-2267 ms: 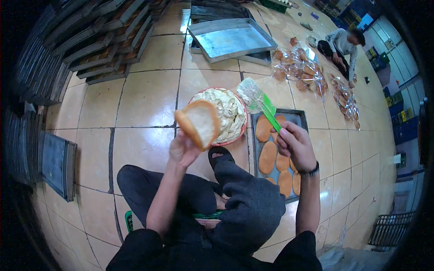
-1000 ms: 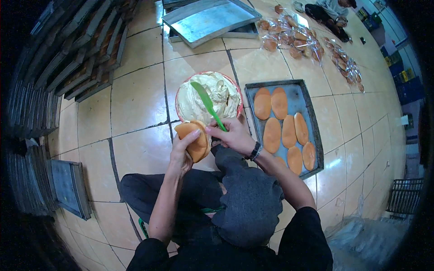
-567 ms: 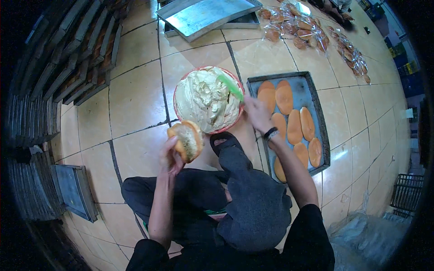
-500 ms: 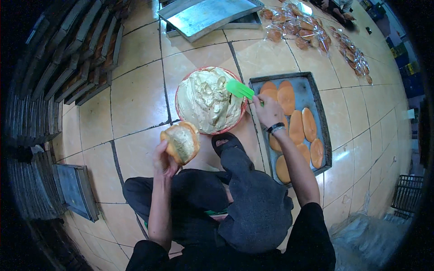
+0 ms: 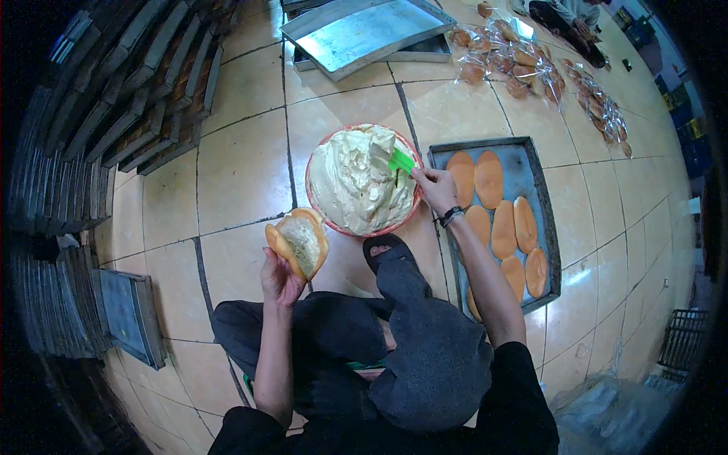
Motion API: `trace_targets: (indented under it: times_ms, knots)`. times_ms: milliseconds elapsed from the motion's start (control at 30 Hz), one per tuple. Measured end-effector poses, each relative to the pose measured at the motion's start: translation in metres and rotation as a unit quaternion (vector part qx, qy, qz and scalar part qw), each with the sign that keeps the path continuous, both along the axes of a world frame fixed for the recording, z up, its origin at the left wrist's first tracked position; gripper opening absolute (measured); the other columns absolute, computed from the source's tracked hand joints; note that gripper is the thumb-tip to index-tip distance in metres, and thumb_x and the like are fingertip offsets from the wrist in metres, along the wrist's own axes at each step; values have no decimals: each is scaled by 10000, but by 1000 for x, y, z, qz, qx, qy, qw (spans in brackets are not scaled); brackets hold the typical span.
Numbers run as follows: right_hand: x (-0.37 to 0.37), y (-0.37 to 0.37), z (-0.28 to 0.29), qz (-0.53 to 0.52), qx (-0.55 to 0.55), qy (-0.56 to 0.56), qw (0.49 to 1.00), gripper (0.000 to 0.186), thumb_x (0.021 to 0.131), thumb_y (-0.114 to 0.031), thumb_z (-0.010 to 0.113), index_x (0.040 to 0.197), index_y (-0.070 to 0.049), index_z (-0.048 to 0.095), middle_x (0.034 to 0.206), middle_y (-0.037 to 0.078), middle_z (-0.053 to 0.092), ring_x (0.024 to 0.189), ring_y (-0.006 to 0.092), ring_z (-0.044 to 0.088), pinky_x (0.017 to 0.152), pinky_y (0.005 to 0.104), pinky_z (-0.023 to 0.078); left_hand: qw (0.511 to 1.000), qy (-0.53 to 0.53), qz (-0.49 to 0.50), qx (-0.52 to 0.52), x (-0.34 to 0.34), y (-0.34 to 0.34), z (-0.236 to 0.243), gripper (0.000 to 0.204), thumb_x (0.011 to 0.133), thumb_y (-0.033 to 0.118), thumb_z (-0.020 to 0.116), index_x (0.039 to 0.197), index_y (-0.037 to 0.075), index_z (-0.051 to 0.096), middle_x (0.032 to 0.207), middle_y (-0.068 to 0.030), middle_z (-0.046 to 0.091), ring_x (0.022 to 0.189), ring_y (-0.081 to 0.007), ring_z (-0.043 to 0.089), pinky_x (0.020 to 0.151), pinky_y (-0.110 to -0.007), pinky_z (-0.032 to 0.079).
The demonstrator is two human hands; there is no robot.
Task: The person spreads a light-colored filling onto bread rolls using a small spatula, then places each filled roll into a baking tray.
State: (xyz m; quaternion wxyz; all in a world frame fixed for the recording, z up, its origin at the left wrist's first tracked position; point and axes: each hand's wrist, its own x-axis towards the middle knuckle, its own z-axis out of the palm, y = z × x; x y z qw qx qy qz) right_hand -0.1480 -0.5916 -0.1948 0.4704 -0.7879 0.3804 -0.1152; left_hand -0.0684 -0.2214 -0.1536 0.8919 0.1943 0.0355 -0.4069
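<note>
Floor tiles lie beneath the left hand, fingers gripping a bun; the right hand grips a spatula, seemingly scooping cream beyond its fingers; steady lifting seems needed next.

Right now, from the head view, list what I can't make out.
All in the head view:
- Spatula: its tip is buried in the cream.
- Bowl: its bottom lies under the cream.
- Left hand: some fingers are hidden behind the held bun.
- Tray buns: some are partly behind the right forearm.
- Bagged buns: too small and glary to count.
- Co-worker: head cut off by the top edge.
</note>
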Motion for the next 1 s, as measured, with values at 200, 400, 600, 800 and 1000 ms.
trace_targets:
  times_ms: [200,400,600,800,1000]
  knots:
    - [-8,38,92,66,-20,-214,974,177,881,-124,669,996,2,717,865,112,725,770,115,658,699,274,505,995,18,-19,-96,1,-29,15,668,928,397,590,1449,66,336,1465,-136,413,1362,-294,388,1150,-482,288]
    - [-41,67,203,213,-192,-263,921,345,811,48,627,1130,-67,693,858,128,666,767,210,653,667,298,505,979,75,-58,-180,-2,-63,64,690,882,448,647,1406,62,419,1428,-150,462,1338,-317,419,1138,-520,293]
    - [-52,62,231,288,-470,-234,801,579,675,62,610,1190,-190,689,901,96,619,789,260,598,684,357,484,953,71,-87,-281,-8,-68,92,608,883,314,687,1379,56,449,1405,-155,481,1307,-316,456,1134,-506,312]
    - [-73,42,272,269,-508,-193,795,582,677,60,600,1191,-198,688,884,100,616,783,257,596,693,368,477,989,-6,-71,-133,4,-66,129,653,888,238,679,1425,37,366,1417,-181,453,1297,-311,466,1145,-482,308]
    - [-61,76,306,294,-426,-134,845,508,731,16,566,1188,-178,671,822,129,594,715,284,607,621,375,486,997,-78,-24,-11,9,-77,168,471,897,157,672,1296,19,464,1233,-134,590,1158,-249,591,1007,-400,497]
